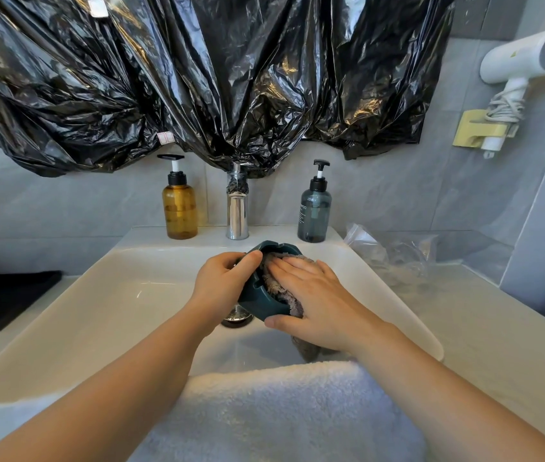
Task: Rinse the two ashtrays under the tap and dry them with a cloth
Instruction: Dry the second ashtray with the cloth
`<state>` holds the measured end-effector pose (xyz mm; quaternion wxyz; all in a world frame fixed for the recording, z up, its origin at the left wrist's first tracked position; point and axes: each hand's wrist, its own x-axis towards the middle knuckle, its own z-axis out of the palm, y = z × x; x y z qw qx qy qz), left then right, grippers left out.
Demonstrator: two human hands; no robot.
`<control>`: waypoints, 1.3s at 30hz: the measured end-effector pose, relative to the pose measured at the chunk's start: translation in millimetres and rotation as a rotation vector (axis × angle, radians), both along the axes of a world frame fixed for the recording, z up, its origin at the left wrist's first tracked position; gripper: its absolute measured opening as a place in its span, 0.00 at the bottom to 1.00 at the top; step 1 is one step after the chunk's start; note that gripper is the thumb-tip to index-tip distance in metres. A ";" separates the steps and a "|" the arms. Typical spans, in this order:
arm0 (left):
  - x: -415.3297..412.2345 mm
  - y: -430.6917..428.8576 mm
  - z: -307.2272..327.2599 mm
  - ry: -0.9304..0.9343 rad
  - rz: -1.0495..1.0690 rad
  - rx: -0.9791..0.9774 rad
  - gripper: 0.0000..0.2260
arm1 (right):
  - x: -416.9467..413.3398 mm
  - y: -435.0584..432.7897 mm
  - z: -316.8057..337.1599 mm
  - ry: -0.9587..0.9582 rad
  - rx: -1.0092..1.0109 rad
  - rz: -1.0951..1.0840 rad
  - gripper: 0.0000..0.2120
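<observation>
A dark teal ashtray [257, 300] is tilted on its side above the white sink [104, 295], its hollow facing right. My left hand [222, 283] grips its rim, thumb over the top edge. My right hand [311, 295] presses a grey-brown cloth [276, 283] into the hollow, fingers flat; the cloth's end hangs down below my wrist. Only this one ashtray is in view. The chrome tap [237, 211] stands behind; I see no water running from it.
An amber pump bottle [180, 208] and a blue-grey pump bottle [314, 211] flank the tap. A white towel [274, 408] lies over the sink's front edge. The drain [238, 316] sits below the ashtray. Clear plastic wrap [394, 251] lies on the right counter, a black mat [4, 298] on the left.
</observation>
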<state>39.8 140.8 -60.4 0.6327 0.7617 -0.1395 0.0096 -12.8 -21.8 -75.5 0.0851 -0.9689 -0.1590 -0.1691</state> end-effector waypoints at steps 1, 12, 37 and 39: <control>-0.3 0.1 0.0 -0.001 -0.008 0.000 0.11 | 1.3 -0.9 -1.1 -0.005 0.007 0.006 0.44; 3.4 0.0 -3.1 0.009 -0.036 -0.044 0.08 | -1.8 4.9 2.5 0.031 0.121 0.071 0.35; 7.1 -2.1 -3.8 0.006 0.062 -0.072 0.13 | -7.5 4.1 13.1 -0.103 -0.011 -0.009 0.13; 7.6 -1.8 -3.8 0.006 0.068 -0.068 0.13 | -8.0 3.4 12.8 -0.162 -0.110 -0.031 0.16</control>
